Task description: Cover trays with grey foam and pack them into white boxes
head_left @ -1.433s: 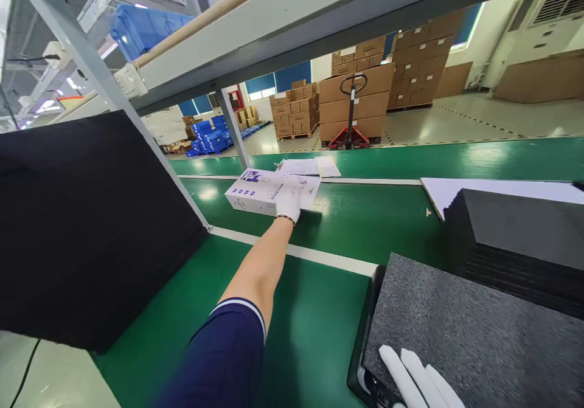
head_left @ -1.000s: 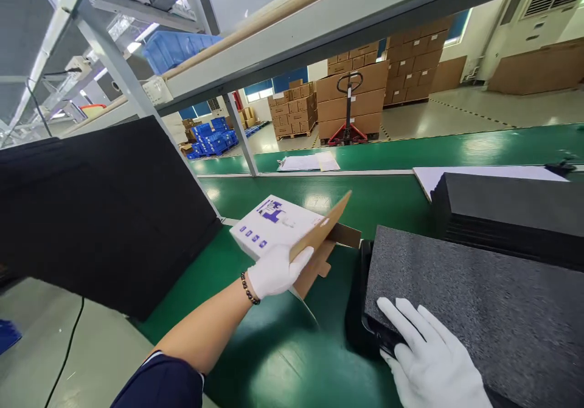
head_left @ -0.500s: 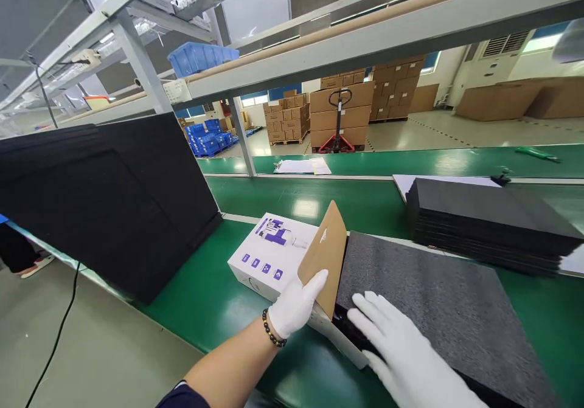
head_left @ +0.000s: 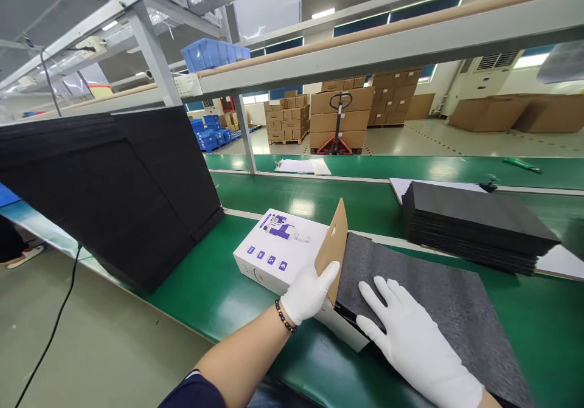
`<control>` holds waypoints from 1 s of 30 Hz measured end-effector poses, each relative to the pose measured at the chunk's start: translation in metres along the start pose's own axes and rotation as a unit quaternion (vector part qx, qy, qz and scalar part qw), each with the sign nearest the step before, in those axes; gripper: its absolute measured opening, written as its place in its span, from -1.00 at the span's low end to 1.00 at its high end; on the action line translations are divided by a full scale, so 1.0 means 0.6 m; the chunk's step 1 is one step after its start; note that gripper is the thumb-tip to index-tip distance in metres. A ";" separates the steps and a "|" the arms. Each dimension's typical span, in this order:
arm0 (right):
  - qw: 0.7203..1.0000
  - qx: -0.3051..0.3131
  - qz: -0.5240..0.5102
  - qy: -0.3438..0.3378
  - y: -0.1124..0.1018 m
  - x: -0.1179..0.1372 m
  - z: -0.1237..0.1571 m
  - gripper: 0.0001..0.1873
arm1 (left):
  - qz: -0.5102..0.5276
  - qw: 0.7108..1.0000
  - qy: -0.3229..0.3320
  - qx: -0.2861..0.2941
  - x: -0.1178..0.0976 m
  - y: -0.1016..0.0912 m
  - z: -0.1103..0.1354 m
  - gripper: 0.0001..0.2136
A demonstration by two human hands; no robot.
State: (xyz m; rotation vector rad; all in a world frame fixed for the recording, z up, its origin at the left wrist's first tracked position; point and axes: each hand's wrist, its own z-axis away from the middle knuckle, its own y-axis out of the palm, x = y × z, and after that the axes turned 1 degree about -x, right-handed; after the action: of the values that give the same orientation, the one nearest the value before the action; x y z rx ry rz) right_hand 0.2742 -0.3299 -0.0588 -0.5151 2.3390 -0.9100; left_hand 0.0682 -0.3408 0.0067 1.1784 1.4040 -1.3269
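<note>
A white carton (head_left: 283, 247) with purple printing lies on the green bench, its brown inner flap (head_left: 335, 247) standing up at the open right end. My left hand (head_left: 308, 292), in a white glove, grips the carton at that end, thumb against the flap. A dark grey foam sheet (head_left: 438, 298) lies with its left edge at the opening. My gloved right hand (head_left: 396, 323) rests flat on the sheet, fingers spread. A black strip shows under the sheet's edge; what it belongs to is hidden.
A stack of black foam sheets (head_left: 469, 219) stands at the right on a white board. A large black panel (head_left: 114, 195) leans at the left. Farther back are a clipboard with papers (head_left: 303, 166) and a green tool (head_left: 522, 165). A shelf beam (head_left: 347, 61) crosses above.
My right hand has shifted up and left onto the foam sheet, with its fingers spread wider. My left hand stays on the carton's end. The camera view has shifted slightly.
</note>
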 end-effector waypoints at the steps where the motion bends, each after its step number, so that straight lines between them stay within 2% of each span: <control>1: 1.000 0.003 -0.003 0.013 -0.001 0.002 0.000 -0.53 | -0.006 1.000 0.000 0.001 -0.001 0.001 -0.001 -0.54; 5: 0.992 0.080 -0.034 0.091 0.004 0.015 -0.014 -0.53 | -0.042 0.999 0.017 0.009 -0.006 0.004 -0.009 -0.56; 9: 0.985 0.117 -0.069 0.106 0.006 0.022 -0.022 -0.48 | -0.065 0.997 0.034 0.008 -0.009 0.007 -0.014 -0.56; 11: 0.983 0.129 -0.088 0.096 0.005 0.010 -0.022 -0.50 | -0.049 0.998 0.032 0.017 -0.007 0.007 -0.014 -0.56; 14: 0.978 0.150 -0.118 0.086 0.008 -0.034 -0.030 -0.56 | -0.039 0.999 0.028 0.023 -0.005 0.006 -0.016 -0.58; 19: 0.967 0.178 -0.125 0.130 0.020 -0.103 -0.044 -0.45 | -0.037 0.999 0.022 0.020 -0.005 0.004 -0.018 -0.57; 25: 0.953 0.218 -0.198 0.068 0.033 -0.093 -0.051 -0.45 | -0.076 0.997 -0.002 0.001 -0.005 0.015 -0.019 -0.51; 27: 0.952 0.217 -0.209 0.061 0.035 -0.086 -0.069 -0.45 | -0.081 0.996 0.020 0.035 -0.011 0.015 -0.021 -0.52; 30: 0.952 0.201 -0.224 0.056 0.028 -0.101 -0.086 -0.43 | -0.087 0.981 0.064 0.158 -0.020 -0.019 -0.028 -0.44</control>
State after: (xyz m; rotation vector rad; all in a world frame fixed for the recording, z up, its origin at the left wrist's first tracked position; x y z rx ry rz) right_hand 0.2853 -0.2610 -0.0170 -0.8523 2.0785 -1.6183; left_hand 0.0600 -0.3251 0.0221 1.3943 1.4495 -1.6695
